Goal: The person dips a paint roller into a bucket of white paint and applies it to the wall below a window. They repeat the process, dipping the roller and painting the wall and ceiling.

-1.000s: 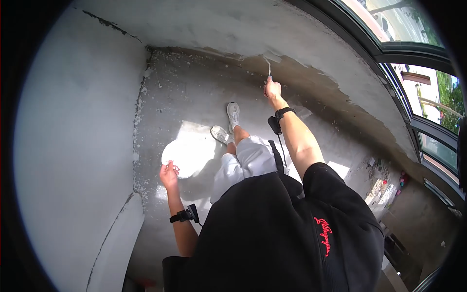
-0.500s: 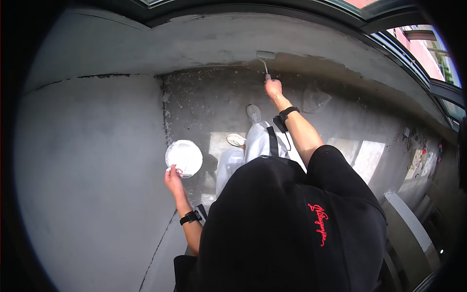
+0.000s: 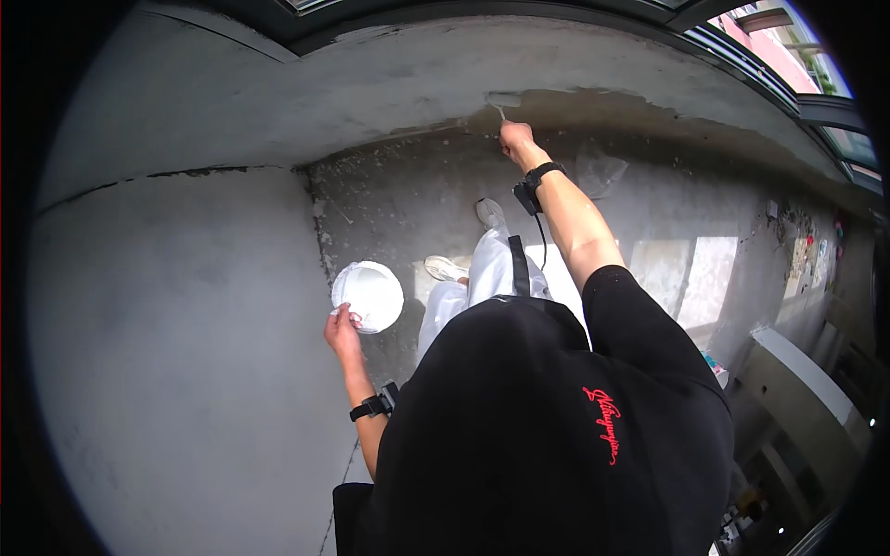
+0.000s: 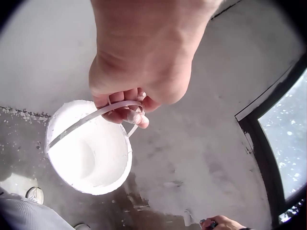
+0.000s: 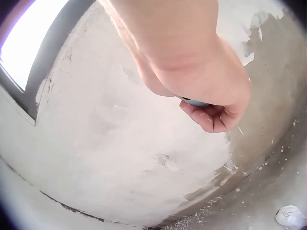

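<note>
The left hand (image 3: 344, 335) holds a white bucket (image 3: 378, 295) by its handle; in the left wrist view the fingers curl round the pale strap (image 4: 91, 116) above the bucket's open mouth. White smears mark those fingers. At the wall, the right hand (image 3: 517, 139) grips a paint roller, whose head (image 3: 503, 99) lies against the wall where whitish coating meets a brown bare strip. In the right wrist view, a bit of the blue-grey roller handle (image 5: 195, 102) shows inside the curled right hand (image 5: 213, 108); the roller head is hidden there.
Black-framed windows (image 3: 825, 111) run above the wall (image 3: 399, 79). On the spattered floor lies a clear plastic bag (image 3: 601, 172), right of the feet. A plain grey wall (image 3: 185, 306) stands at the left. Small debris (image 3: 802, 255) lies at the far right.
The head view has turned, bringing the left wall and bucket into clearer view. Since half a second ago, the right hand has moved up nearer the wall. Both hands keep their hold.
</note>
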The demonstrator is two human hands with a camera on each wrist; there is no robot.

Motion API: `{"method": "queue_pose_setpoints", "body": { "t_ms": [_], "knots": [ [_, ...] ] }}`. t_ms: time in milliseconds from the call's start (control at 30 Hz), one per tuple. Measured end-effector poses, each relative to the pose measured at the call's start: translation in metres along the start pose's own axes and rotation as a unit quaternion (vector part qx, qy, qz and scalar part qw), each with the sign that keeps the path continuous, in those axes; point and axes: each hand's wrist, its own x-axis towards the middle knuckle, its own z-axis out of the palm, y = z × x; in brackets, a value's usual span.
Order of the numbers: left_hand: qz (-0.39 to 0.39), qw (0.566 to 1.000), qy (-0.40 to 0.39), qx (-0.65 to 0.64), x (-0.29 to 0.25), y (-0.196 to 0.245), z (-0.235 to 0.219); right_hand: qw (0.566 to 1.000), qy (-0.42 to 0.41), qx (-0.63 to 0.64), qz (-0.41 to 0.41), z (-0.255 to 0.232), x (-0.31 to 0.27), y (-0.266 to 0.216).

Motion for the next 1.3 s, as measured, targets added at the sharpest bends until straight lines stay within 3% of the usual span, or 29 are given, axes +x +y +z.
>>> {"method": "queue_pose_setpoints", "body": {
  "t_ms": [200,233,267,367,467,533,567,633,733,967,1200,1300],
  "knots": [
    [0.009,1.000,-0.006,0.007,-0.002,0.010,-0.011,0.999,0.001,0.040,-0.007,0.004,-0.016,0.015],
    [0.010,1.000,-0.006,-0.006,-0.001,0.007,-0.011,0.989,0.047,-0.119,-0.080,-0.002,-0.027,0.023],
    [0.011,1.000,-0.004,-0.020,-0.001,0.003,-0.012,0.945,0.093,-0.273,-0.153,-0.006,-0.039,0.031],
    [0.015,0.999,0.025,-0.035,-0.005,-0.003,-0.012,0.912,0.025,-0.361,-0.193,-0.013,-0.083,0.036],
    [0.006,0.998,0.043,-0.046,-0.005,-0.010,-0.006,0.849,-0.001,-0.456,-0.266,0.000,-0.105,0.034],
    [0.015,0.998,0.042,-0.038,-0.009,-0.014,-0.004,0.803,-0.028,-0.487,-0.343,0.021,-0.095,0.040],
    [0.024,0.999,0.038,-0.027,-0.011,-0.015,-0.005,0.803,-0.031,-0.486,-0.345,0.033,-0.088,0.044],
    [0.030,0.998,0.039,-0.025,-0.014,-0.027,-0.008,0.714,-0.015,-0.532,-0.456,0.058,-0.078,0.044],
    [0.036,0.998,0.042,-0.019,-0.029,-0.037,-0.010,0.691,0.003,-0.553,-0.466,0.103,-0.071,0.031],
    [0.004,0.998,0.051,0.042,-0.047,-0.052,-0.014,0.700,0.043,-0.539,-0.466,0.181,-0.037,0.026],
    [-0.014,0.998,0.052,0.017,-0.049,-0.056,-0.017,0.721,-0.012,-0.564,-0.402,0.167,-0.044,0.035],
    [-0.022,0.998,0.046,0.019,-0.046,-0.051,-0.015,0.730,0.001,-0.549,-0.408,0.147,-0.043,0.042]
  ]
}}
